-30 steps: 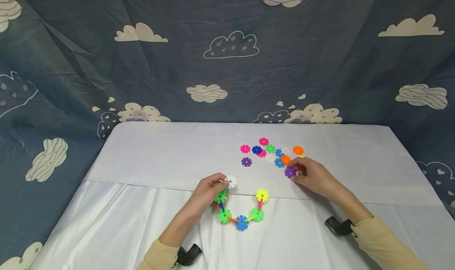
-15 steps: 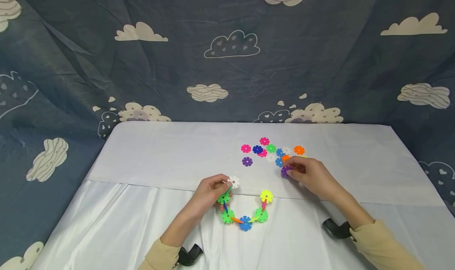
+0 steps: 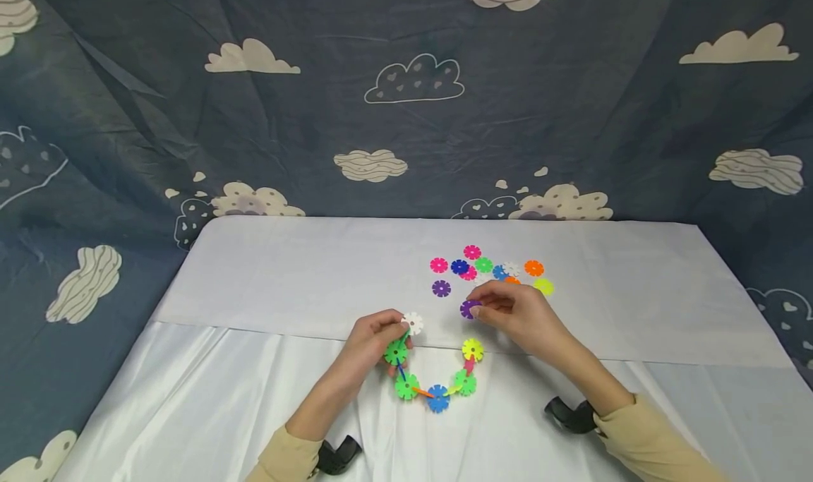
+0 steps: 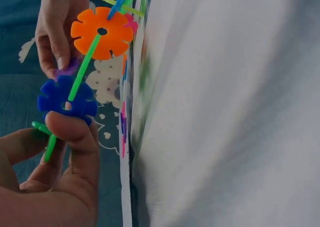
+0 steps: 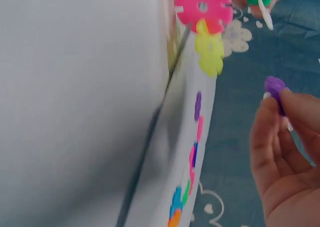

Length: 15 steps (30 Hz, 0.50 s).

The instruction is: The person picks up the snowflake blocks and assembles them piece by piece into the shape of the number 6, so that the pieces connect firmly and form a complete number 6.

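My left hand [image 3: 370, 344] pinches one end of a chain of slotted plastic snowflake discs [image 3: 437, 399], near a white disc [image 3: 413, 323] at its tip. The chain hangs in a U, and its other end is a yellow disc [image 3: 473, 349]. In the left wrist view, the thumb presses by a dark blue disc [image 4: 67, 100] linked to an orange disc [image 4: 102, 33]. My right hand [image 3: 517, 316] pinches a single purple disc [image 3: 469, 309] between thumb and fingertips, above and right of the white disc.
Loose discs lie at the back of the white-covered table [image 3: 286, 270]: pink [image 3: 438, 265], dark blue [image 3: 460, 267], green [image 3: 484, 264], orange [image 3: 534, 268], yellow [image 3: 543, 286] and another purple one [image 3: 441, 288]. A dark cloud-print cloth [image 3: 406, 129] hangs behind.
My right hand has moved left with the purple disc, away from the loose discs and toward the chain. The left hand and the chain have stayed nearly in place.
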Each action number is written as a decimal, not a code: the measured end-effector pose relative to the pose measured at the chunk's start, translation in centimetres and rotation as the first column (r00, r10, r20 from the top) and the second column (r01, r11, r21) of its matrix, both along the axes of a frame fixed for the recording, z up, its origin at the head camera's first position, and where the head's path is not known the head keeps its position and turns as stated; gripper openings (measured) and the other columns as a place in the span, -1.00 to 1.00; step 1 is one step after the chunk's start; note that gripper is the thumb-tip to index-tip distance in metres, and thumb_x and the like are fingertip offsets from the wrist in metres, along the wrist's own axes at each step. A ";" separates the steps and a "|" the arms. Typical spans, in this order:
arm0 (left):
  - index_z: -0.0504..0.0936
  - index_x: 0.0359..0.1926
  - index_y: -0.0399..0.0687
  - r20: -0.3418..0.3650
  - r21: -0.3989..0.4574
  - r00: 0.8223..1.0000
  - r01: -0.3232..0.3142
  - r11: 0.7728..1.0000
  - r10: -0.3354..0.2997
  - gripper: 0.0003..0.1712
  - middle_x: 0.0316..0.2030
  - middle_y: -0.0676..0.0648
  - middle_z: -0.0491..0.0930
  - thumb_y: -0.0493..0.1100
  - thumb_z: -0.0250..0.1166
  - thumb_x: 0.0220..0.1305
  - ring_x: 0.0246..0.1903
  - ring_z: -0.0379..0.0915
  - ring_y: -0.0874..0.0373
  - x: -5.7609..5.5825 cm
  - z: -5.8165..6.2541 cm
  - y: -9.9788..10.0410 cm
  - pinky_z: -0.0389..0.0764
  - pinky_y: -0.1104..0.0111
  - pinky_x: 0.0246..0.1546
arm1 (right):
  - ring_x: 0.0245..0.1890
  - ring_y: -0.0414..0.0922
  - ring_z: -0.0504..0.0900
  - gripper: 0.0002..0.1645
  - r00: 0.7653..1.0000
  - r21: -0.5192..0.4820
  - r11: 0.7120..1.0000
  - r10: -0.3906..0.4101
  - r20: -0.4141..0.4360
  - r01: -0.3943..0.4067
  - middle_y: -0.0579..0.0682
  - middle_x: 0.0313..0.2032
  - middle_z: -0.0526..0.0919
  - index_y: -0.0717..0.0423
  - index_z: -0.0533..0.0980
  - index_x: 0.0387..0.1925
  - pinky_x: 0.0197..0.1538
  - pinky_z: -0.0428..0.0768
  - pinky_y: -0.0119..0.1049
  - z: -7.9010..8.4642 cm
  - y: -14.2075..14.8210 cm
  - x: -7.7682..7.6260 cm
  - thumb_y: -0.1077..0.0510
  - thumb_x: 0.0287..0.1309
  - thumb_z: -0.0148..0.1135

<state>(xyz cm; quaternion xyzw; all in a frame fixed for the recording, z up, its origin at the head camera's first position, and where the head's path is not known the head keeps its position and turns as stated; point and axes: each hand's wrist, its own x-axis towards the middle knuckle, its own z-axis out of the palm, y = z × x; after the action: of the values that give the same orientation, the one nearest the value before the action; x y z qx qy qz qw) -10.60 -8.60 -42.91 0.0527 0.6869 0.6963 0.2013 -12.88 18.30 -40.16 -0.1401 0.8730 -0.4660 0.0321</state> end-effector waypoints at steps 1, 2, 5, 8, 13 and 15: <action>0.55 -0.13 -0.34 -0.003 0.000 1.000 0.000 1.000 0.000 -0.72 -0.34 -0.31 0.57 -0.14 0.12 0.46 -0.65 0.39 0.15 0.0 0.0 0.0 0.48 0.43 -0.64 | -0.32 -0.17 0.67 -0.73 1.000 -0.024 1.000 0.003 0.002 -0.003 -0.12 -0.26 0.68 -0.04 0.66 -0.17 -0.21 0.66 -0.35 0.0 -0.2 0.0 0.28 0.09 0.44; 0.55 -0.13 -0.34 -0.004 0.001 1.000 0.003 1.000 -0.003 -0.70 -0.32 -0.32 0.57 -0.12 0.12 0.47 -0.64 0.40 0.15 0.0 0.1 0.0 0.48 0.43 -0.63 | -0.30 -0.18 0.68 -0.74 1.000 -0.045 0.999 0.007 0.004 -0.006 -0.11 -0.25 0.69 -0.05 0.66 -0.16 -0.20 0.66 -0.35 0.0 -0.4 0.1 0.27 0.10 0.44; 0.54 -0.10 -0.33 -0.015 0.004 1.000 0.013 1.000 -0.013 -0.66 -0.29 -0.37 0.55 -0.07 0.11 0.49 -0.62 0.42 0.13 0.0 0.1 0.1 0.48 0.42 -0.62 | -0.26 -0.12 0.71 -0.73 1.000 -0.106 0.994 0.024 0.009 -0.023 -0.08 -0.22 0.69 -0.03 0.66 -0.13 -0.19 0.66 -0.35 -0.1 -1.0 0.3 0.25 0.11 0.43; 0.55 -0.10 -0.32 -0.027 0.008 1.000 0.013 1.000 -0.013 -0.64 -0.30 -0.37 0.54 -0.04 0.11 0.49 -0.63 0.39 0.13 0.0 0.1 0.2 0.47 0.42 -0.63 | -0.25 -0.04 0.72 -0.71 0.999 -0.146 0.989 0.041 0.011 -0.039 -0.06 -0.23 0.70 0.01 0.65 -0.10 -0.18 0.66 -0.35 -0.1 -1.7 0.5 0.25 0.11 0.43; 0.54 -0.11 -0.33 -0.035 0.008 0.999 0.008 1.000 -0.008 -0.63 -0.33 -0.33 0.55 -0.03 0.11 0.49 -0.64 0.35 0.13 -0.1 0.0 0.3 0.45 0.42 -0.65 | -0.30 -0.04 0.73 -0.73 0.998 -0.149 0.987 0.064 -0.018 -0.066 -0.10 -0.30 0.69 0.04 0.64 -0.15 -0.21 0.66 -0.35 -0.2 -2.8 0.7 0.29 0.09 0.44; 0.53 -0.11 -0.35 -0.034 0.009 0.999 0.009 1.000 -0.009 -0.61 -0.33 -0.32 0.55 -0.03 0.11 0.49 -0.63 0.36 0.14 0.0 0.0 0.3 0.45 0.43 -0.65 | -0.31 -0.12 0.73 -0.73 0.996 -0.126 0.989 0.077 -0.053 -0.083 -0.14 -0.31 0.69 0.03 0.64 -0.18 -0.20 0.66 -0.36 -0.2 -3.2 0.7 0.32 0.07 0.44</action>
<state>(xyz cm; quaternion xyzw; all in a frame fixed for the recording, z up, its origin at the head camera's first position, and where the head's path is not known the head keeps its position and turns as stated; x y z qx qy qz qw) -10.65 -8.28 -42.90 0.0685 0.6866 0.6977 0.1927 -12.22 15.07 -40.34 -0.1879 0.8356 -0.5159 0.0207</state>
